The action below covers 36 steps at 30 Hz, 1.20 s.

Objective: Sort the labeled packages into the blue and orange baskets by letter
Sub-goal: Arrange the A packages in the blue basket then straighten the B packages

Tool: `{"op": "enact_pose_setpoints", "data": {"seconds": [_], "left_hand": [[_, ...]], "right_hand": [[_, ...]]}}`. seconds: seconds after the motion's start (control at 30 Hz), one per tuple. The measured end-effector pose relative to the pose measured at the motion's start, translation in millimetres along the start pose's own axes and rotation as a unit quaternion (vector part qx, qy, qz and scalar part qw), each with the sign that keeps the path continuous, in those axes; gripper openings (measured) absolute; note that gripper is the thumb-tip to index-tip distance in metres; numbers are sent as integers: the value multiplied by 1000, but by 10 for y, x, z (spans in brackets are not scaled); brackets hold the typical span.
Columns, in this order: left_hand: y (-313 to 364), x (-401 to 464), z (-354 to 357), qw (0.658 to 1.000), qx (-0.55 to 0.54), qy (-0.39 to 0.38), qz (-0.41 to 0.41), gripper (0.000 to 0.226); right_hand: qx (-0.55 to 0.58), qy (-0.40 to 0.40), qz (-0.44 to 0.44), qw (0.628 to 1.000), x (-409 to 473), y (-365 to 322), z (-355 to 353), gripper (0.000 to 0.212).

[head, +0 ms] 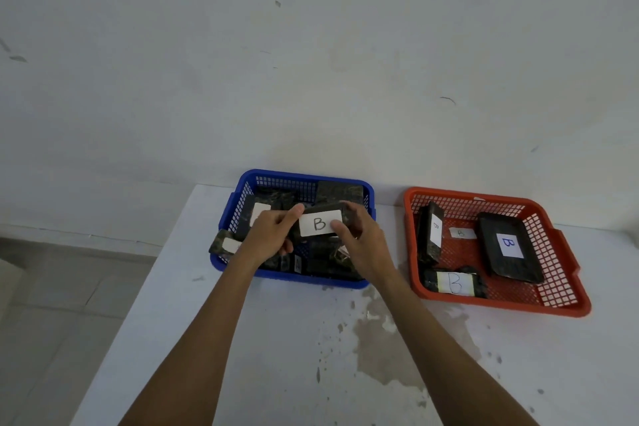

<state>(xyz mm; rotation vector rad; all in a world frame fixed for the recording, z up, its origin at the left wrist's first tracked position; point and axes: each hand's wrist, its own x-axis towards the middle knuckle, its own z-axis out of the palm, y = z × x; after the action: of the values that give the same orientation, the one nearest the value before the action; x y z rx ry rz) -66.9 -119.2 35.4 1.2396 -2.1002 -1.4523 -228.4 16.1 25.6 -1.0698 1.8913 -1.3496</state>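
A dark package with a white label marked B (320,223) is held above the blue basket (304,178), label facing me. My left hand (271,235) grips its left end and my right hand (359,239) grips its right end. Beneath them the blue basket holds several dark packages, and most of their labels are hidden. The orange basket (501,306) to the right holds three dark packages labeled B: one upright on its edge (430,232), one large and flat (510,247), one lying at the front (454,282). A loose B label (461,233) lies between them.
Both baskets stand at the back of a white table (276,356) against a pale wall. A brownish stain (383,335) and dark specks mark the tabletop in front of the baskets. The table's left edge drops to a tiled floor (52,304).
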Motion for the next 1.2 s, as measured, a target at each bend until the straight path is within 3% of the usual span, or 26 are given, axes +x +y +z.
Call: {"op": "enact_pose_setpoints", "data": {"seconds": [0.1,0.17,0.3,0.37,0.47,0.57,0.77,0.9,1.03,1.1,1.2], "left_hand": [[49,-1,282,997,34,20,71,36],[7,8,506,986,95,38,128,46],[-132,10,876,969,194,-12,153,62],[-185,4,971,963,233,-21,135,64],[-180,-1,1004,962,243,-21,120,65],[-122,-27,982,966,235,-31,106,64],[-115,-183,838,985,129,3,118,48],[-317,-271,441,972,123,162,120,29],[-584,-306,-113,937,166,289,109,24],[-700,-285,-344,933,205,289,61,33],[-838,-250,-530,937,265,228,-23,52]], "right_hand": [[114,48,46,991,-112,71,-284,32],[131,116,66,982,-257,244,-589,29],[-3,284,141,948,-610,686,-1274,38],[-101,312,195,924,-723,885,-1535,39],[-249,252,246,902,-796,1075,-1693,38],[-342,228,230,882,-819,1140,-1696,31],[-311,268,175,895,-812,918,-1491,44],[-259,194,29,946,-677,662,-1094,35],[-254,87,-22,963,-511,455,-606,54],[-276,40,-37,960,-423,418,-365,65],[-313,-12,-28,949,-316,430,-115,74]]}}
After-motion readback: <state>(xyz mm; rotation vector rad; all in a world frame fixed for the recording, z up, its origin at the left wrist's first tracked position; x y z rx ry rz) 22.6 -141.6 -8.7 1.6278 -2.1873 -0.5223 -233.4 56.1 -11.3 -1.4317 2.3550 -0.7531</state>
